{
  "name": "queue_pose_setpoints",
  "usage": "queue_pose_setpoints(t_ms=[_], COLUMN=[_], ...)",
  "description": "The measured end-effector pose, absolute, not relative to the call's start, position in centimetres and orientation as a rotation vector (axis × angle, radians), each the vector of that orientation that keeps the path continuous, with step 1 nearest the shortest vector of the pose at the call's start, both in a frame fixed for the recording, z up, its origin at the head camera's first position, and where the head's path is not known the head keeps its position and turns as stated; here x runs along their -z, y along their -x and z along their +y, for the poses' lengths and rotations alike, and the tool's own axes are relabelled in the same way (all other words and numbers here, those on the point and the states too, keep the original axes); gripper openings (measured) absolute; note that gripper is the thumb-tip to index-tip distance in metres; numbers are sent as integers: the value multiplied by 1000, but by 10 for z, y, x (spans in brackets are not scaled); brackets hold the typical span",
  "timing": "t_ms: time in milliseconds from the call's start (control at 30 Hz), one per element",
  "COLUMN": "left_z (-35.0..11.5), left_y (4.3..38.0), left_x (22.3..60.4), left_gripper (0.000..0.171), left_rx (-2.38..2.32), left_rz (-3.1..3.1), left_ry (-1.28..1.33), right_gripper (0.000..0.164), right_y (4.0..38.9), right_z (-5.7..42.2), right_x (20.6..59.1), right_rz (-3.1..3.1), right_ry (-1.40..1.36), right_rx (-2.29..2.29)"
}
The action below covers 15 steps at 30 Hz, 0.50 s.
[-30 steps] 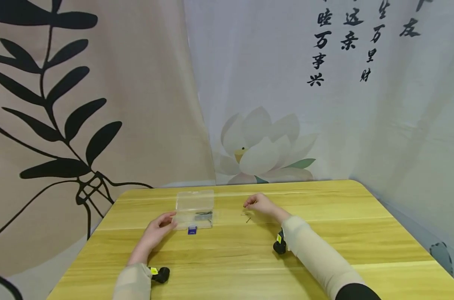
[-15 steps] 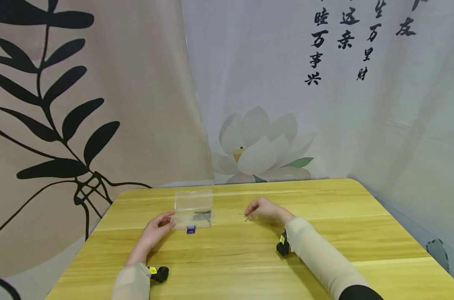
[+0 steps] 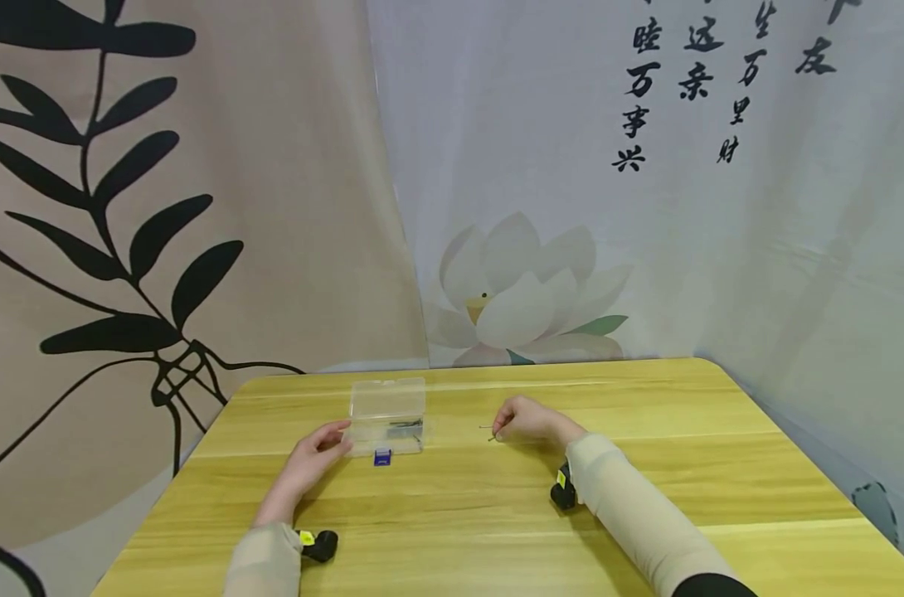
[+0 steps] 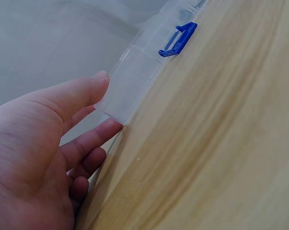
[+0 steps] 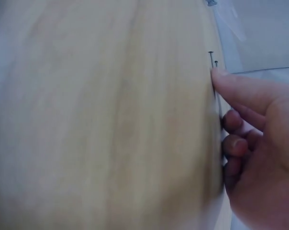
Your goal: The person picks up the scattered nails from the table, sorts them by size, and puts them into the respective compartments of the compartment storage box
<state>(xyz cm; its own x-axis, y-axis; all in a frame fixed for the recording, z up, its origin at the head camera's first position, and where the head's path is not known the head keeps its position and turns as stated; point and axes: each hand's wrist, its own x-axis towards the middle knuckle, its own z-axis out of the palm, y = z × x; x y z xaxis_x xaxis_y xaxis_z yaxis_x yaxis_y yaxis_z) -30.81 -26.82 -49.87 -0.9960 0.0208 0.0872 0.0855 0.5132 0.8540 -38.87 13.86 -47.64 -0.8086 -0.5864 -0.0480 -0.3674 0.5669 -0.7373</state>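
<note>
A clear plastic box (image 3: 362, 439) with its lid raised stands at the far side of the table, a blue latch (image 4: 179, 39) at its front. My left hand (image 3: 313, 460) holds the box's left end, thumb (image 4: 102, 82) on the wall and fingers around the lower corner. Dark nails (image 3: 405, 429) lie in the box's right part. To its right, my right hand (image 3: 527, 419) pinches at a thin nail (image 5: 211, 58) close over the table, thumb and index fingertips together. A second nail head (image 5: 216, 62) shows beside it; the shafts are partly hidden behind the thumb.
The wooden table (image 3: 452, 522) reaches back to a printed cloth backdrop (image 3: 310, 207) with leaves, a lotus and writing. A black wrist camera (image 3: 320, 546) sits on the left cuff, another black camera (image 3: 563, 487) at the right cuff.
My right hand has come down onto the nails, and its thumb and index finger have closed at one. The left hand and the box have stayed in place.
</note>
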Motion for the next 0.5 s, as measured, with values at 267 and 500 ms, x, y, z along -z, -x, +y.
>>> queue_pose_setpoints(t_ms=[267, 500], left_z=[-266, -265], left_y=[307, 304], left_x=[497, 494], left_gripper=[48, 49], left_rx=[1497, 1494], left_rz=[-2677, -2684], left_ry=[82, 92], right_gripper=[4, 9], right_y=[388, 390], right_z=[140, 145], right_x=[478, 482], right_rz=[2514, 2454], right_ry=[822, 831], right_rx=[1075, 1179])
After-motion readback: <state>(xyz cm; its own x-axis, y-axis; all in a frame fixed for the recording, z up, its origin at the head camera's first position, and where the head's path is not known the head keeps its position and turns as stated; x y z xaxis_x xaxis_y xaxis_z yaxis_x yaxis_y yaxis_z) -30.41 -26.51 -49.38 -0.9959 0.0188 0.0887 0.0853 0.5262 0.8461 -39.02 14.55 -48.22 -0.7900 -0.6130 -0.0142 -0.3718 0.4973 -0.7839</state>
